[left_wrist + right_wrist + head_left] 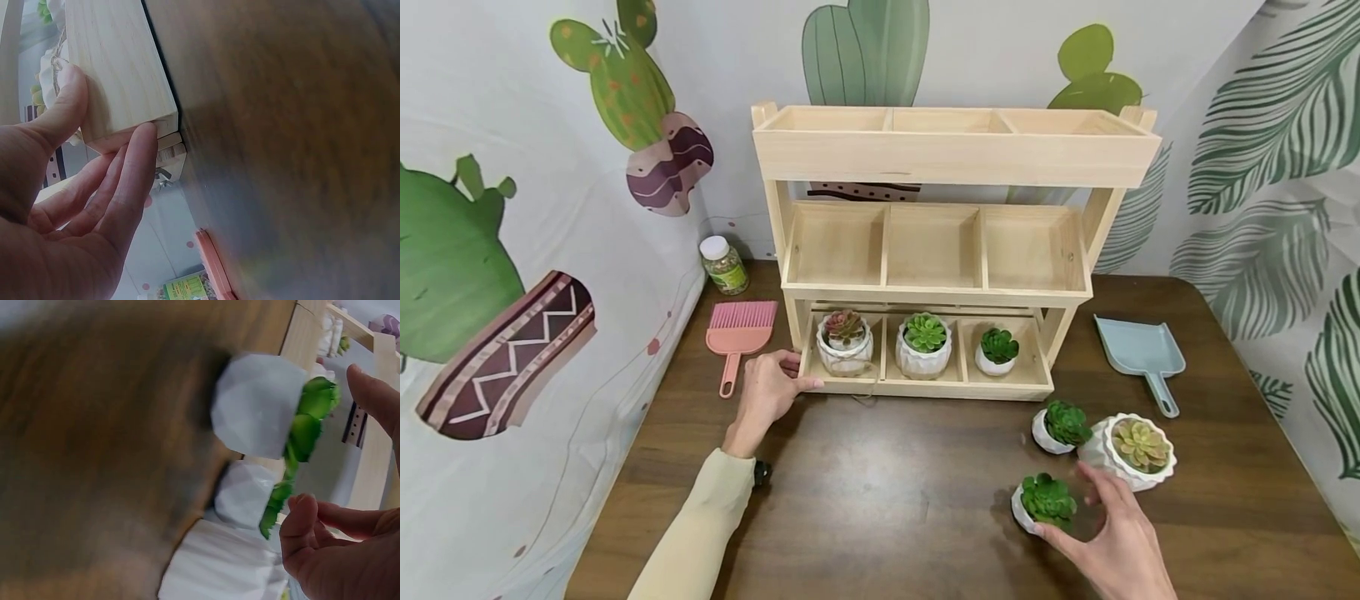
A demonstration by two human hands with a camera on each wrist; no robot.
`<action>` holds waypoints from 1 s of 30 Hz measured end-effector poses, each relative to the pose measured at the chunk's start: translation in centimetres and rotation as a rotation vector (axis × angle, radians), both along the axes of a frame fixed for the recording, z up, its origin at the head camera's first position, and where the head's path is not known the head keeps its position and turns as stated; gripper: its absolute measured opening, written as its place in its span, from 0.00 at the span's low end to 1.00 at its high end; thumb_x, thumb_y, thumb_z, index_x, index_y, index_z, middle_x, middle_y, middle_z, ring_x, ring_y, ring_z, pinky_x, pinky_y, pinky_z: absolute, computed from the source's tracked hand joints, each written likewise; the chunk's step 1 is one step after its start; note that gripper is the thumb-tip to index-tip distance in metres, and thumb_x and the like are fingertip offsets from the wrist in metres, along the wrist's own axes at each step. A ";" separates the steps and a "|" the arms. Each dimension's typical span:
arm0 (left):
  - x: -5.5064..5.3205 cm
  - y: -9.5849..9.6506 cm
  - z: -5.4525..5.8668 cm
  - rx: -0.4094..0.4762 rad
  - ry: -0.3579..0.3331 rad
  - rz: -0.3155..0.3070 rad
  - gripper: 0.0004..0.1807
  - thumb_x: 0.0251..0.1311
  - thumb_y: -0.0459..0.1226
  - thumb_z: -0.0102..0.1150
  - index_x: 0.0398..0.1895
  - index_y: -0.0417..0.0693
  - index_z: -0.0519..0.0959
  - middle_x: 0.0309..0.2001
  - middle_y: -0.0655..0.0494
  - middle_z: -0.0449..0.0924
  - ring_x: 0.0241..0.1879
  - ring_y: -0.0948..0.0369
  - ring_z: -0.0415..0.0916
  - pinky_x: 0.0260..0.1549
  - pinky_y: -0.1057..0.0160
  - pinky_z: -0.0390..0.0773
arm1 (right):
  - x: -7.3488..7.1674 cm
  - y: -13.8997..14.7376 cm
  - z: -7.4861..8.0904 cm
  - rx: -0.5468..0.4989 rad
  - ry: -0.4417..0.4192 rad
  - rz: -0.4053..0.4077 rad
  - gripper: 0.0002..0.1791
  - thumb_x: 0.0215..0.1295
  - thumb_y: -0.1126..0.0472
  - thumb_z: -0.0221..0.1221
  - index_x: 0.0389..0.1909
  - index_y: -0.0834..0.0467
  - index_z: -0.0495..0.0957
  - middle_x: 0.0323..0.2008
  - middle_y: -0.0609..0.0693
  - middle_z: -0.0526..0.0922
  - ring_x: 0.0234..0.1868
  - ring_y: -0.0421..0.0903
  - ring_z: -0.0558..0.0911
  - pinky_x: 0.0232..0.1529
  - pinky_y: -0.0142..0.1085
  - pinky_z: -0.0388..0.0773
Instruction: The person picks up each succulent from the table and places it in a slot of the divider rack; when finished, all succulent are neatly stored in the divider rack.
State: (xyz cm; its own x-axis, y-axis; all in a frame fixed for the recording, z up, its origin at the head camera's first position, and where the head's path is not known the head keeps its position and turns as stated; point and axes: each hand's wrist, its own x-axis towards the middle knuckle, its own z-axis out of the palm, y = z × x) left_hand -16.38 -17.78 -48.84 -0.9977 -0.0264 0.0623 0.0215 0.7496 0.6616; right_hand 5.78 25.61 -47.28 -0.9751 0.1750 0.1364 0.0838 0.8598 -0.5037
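Observation:
My left hand [767,388] holds the left front corner of the bottom tray of a three-tier wooden shelf [925,389]. In the left wrist view its thumb lies over the tray's edge and the fingers [134,172] press the end. Around a small potted succulent [1048,500] with dark green leaves and a white faceted pot [259,406], my right hand [1112,537] spreads its thumb and fingers. A gap shows between hand and pot in the right wrist view. Just beyond stand another small green succulent [1066,422] and a larger white pot with a yellowish succulent [1138,450].
The bottom tray holds a reddish succulent [845,342], a bright green one [924,346] and a small dark green one [997,350]. Left of the shelf are a pink brush [739,333] and a lidded jar [726,267]. A blue dustpan [1142,350] lies at right.

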 end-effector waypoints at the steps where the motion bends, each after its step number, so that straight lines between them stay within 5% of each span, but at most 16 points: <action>1: 0.0 0.0 0.0 0.000 -0.004 0.000 0.24 0.49 0.42 0.89 0.46 0.39 0.91 0.39 0.43 0.95 0.40 0.51 0.93 0.38 0.55 0.84 | 0.0 0.0 -0.1 -0.001 -0.022 -0.003 0.55 0.36 0.47 0.90 0.66 0.68 0.79 0.45 0.57 0.82 0.36 0.34 0.74 0.31 0.35 0.72; 12: 0.0 0.0 0.0 0.000 -0.008 0.005 0.24 0.49 0.42 0.89 0.46 0.39 0.91 0.39 0.43 0.95 0.39 0.51 0.93 0.37 0.55 0.85 | -0.5 0.0 -0.6 -0.030 -0.224 0.027 0.60 0.42 0.40 0.87 0.72 0.67 0.73 0.50 0.58 0.83 0.43 0.45 0.78 0.36 0.36 0.73; 20: -0.1 0.1 0.1 0.004 -0.028 0.014 0.25 0.48 0.43 0.89 0.48 0.40 0.91 0.39 0.44 0.95 0.40 0.51 0.93 0.40 0.54 0.85 | -0.2 -0.1 -1.4 -0.028 -0.147 0.031 0.55 0.38 0.43 0.89 0.67 0.64 0.78 0.56 0.60 0.85 0.42 0.43 0.78 0.38 0.37 0.76; 30: 0.0 0.1 0.1 -0.002 -0.032 0.012 0.26 0.49 0.43 0.89 0.49 0.40 0.91 0.39 0.44 0.95 0.40 0.51 0.93 0.40 0.54 0.84 | -0.4 0.0 -1.8 -0.045 -0.168 0.022 0.49 0.41 0.47 0.89 0.63 0.64 0.80 0.58 0.66 0.86 0.48 0.56 0.85 0.41 0.40 0.78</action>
